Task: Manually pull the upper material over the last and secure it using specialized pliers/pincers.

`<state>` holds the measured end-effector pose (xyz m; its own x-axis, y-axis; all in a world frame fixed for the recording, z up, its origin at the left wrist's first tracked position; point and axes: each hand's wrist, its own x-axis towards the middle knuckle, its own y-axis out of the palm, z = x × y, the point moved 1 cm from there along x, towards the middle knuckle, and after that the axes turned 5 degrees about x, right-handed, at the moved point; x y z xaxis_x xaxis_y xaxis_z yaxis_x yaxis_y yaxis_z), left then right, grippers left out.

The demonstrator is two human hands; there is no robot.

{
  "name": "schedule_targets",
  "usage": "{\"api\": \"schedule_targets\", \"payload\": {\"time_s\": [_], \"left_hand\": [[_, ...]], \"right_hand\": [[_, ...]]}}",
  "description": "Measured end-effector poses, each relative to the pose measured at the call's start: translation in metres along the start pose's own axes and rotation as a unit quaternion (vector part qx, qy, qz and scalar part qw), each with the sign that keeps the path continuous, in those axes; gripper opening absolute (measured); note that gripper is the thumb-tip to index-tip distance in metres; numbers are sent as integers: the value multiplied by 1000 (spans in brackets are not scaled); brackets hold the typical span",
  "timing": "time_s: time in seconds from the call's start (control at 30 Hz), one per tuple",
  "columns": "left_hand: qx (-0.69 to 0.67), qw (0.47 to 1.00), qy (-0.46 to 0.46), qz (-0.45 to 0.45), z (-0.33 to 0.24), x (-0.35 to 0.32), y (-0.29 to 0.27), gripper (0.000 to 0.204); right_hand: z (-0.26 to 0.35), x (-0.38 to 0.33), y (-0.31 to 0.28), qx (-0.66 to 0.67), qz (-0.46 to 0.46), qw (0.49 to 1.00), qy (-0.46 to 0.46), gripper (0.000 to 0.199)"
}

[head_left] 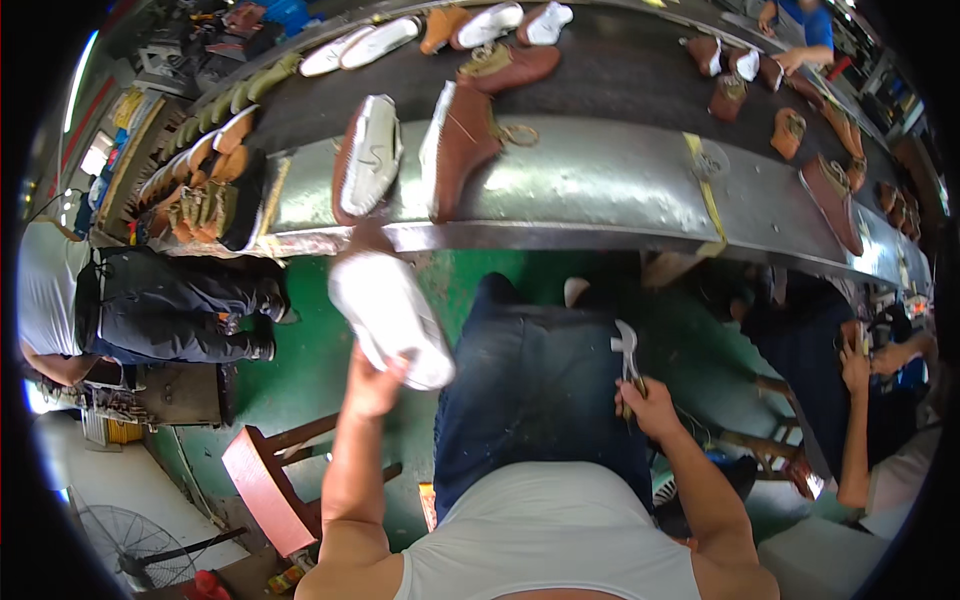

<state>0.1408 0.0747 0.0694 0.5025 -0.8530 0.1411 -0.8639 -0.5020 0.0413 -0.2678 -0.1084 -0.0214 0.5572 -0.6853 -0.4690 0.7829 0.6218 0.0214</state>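
While the left hand (pixel 372 385) closes its grip around the heel end of a white-soled shoe (pixel 392 315), the shoe points up toward 12 o'clock with its pale sole turned to the camera. It hangs in the air just below the metal edge of the worktop (pixel 590 185), over the green floor (pixel 310 350). The right hand (pixel 648 405) is clenched on the handles of metal pliers (pixel 628 352), and the shiny jaws of this tool point up to 12 o'clock, above the person's right thigh in dark blue trousers.

On the worktop, at 12 o'clock from the held shoe, a brown shoe with a white sole (pixel 367 160) lies on its side, and just beside it, at its 3 o'clock, lies a brown boot (pixel 460 145) with a loose lace. Farther up, on the dark conveyor belt (pixel 620 70), more brown and white shoes lie in a row.

At 9 o'clock from the left hand, another person in dark trousers (pixel 170 310) sits near the worktop. At 7 o'clock stands a red wooden stool (pixel 265 490). At 3 o'clock from the right hand, a co-worker's hands (pixel 865 360) are close together; what they hold I cannot tell.
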Motion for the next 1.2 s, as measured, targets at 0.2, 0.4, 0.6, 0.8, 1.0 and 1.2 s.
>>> {"api": "schedule_targets", "payload": {"time_s": [0.2, 0.4, 0.6, 0.8, 1.0, 1.2], "left_hand": [[-19, 957, -186, 223, 79, -41, 155, 82], [391, 798, -278, 364, 45, 8, 203, 69], [268, 901, -126, 316, 91, 64, 231, 64], [1, 925, -168, 340, 71, 52, 214, 56], [21, 950, -42, 309, 41, 24, 162, 56], [-36, 971, -119, 204, 48, 13, 137, 46]], "right_hand": [[35, 32, 15, 20, -46, 986, -157, 46], [21, 58, -8, -144, -125, 977, -93, 47], [44, 54, -3, -153, -67, 981, -97, 37], [109, 38, 14, -289, -35, 880, -374, 41], [141, 50, 8, 13, -76, 987, -140, 27], [107, -42, 43, -125, 138, 982, -26, 35]]}}
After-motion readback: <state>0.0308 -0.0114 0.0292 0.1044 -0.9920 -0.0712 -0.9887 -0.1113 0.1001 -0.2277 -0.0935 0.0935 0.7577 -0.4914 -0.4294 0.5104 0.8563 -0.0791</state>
